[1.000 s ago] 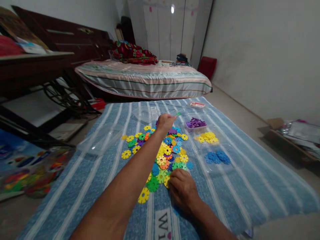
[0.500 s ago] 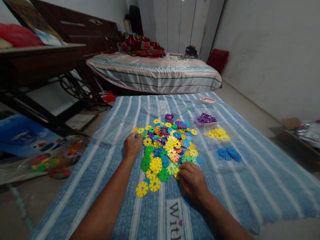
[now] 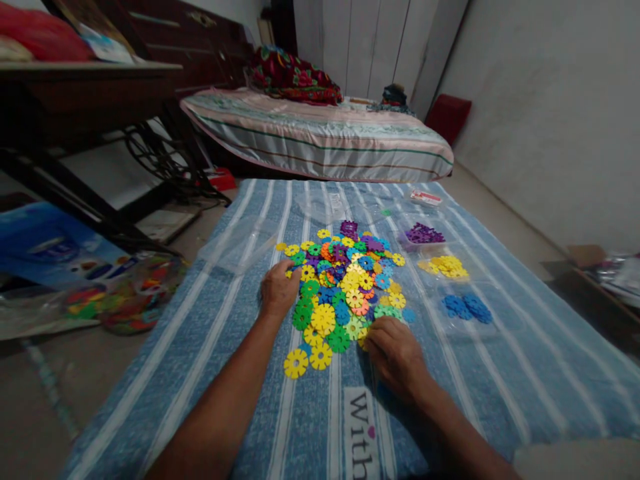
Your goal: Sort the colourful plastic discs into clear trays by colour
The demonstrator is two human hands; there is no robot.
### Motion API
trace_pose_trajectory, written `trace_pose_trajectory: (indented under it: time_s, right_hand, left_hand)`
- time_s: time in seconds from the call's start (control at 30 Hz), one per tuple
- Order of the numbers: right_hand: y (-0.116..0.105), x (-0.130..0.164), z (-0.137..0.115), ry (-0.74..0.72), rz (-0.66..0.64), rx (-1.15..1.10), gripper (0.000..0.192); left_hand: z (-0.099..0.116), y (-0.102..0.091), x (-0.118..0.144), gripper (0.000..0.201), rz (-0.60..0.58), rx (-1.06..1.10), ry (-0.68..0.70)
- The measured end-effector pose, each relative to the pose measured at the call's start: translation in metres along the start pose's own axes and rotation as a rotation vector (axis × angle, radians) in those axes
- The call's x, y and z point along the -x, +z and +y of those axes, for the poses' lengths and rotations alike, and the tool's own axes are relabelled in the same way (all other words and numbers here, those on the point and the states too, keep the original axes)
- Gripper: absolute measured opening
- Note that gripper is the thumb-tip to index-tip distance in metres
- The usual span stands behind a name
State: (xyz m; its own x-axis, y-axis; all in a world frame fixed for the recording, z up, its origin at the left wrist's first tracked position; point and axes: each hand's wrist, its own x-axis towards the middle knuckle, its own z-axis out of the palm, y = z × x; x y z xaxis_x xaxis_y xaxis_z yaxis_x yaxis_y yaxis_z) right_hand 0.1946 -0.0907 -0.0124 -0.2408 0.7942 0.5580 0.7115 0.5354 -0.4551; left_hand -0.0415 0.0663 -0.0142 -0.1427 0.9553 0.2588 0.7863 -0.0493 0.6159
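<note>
A heap of flat, notched interlocking discs (image 3: 353, 280) in yellow, green, blue, orange and purple lies on the striped cloth. At its left edge is my left hand (image 3: 280, 288), fingers curled inward; a small yellow bit shows between them, too little to name. My right hand (image 3: 397, 353) rests at the near right edge with its fingers pressed together. A yellow disc (image 3: 363, 335) touches those fingertips, but whether they grip it or another piece is hidden. Two yellow discs (image 3: 296, 363) lie at the front of the heap.
On the right are clear containers with purple pieces (image 3: 424, 233), yellow discs (image 3: 450, 267) and blue discs (image 3: 467, 308). A clear lid (image 3: 240, 247) lies at left, and a small red-and-white box (image 3: 425, 197) at the far edge. Beyond stands a bed (image 3: 320, 143).
My view has shifted slightly, so everything sits a little farther right in the picture. My left fingers turn slightly at the heap's edge; my right hand stays by the same yellow disc.
</note>
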Motion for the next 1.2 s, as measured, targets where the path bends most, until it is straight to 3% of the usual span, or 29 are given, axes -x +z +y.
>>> trace_pose_trajectory:
  time_s: [0.23, 0.33, 0.47, 0.57, 0.8, 1.0, 1.1, 1.2]
  right_hand:
    - [0.018, -0.017, -0.018, -0.053, 0.058, 0.050, 0.011]
    - [0.033, -0.031, -0.026, -0.053, 0.011, 0.118, 0.004]
    - [0.054, -0.050, -0.033, -0.053, -0.097, 0.229, 0.017]
    - [0.066, -0.056, -0.032, -0.039, -0.129, 0.304, 0.014]
    - [0.069, -0.050, -0.027, -0.088, -0.095, 0.295, 0.012]
    - [0.044, -0.049, -0.013, -0.107, 0.062, 0.250, 0.020]
    - [0.004, -0.058, 0.016, -0.046, 0.162, 0.329, 0.025]
    - [-0.047, -0.071, 0.060, 0.109, 0.292, 0.526, 0.026]
  left_hand:
    - [0.001, -0.003, 0.003, 0.028, -0.002, 0.047, 0.001]
    - [-0.001, -0.004, 0.002, 0.026, -0.002, 0.068, 0.001]
    - [-0.005, -0.005, 0.000, 0.027, -0.003, 0.083, 0.015]
    - [-0.006, -0.006, -0.001, 0.027, -0.008, 0.058, 0.036]
    - [-0.007, -0.007, -0.002, 0.026, 0.006, 0.060, 0.089]
    - [-0.008, -0.005, -0.001, 0.024, 0.002, 0.082, 0.107]
    - [-0.007, -0.004, 0.001, 0.024, -0.005, 0.084, 0.117]
    - [-0.006, -0.004, 0.001, 0.023, -0.006, 0.084, 0.114]
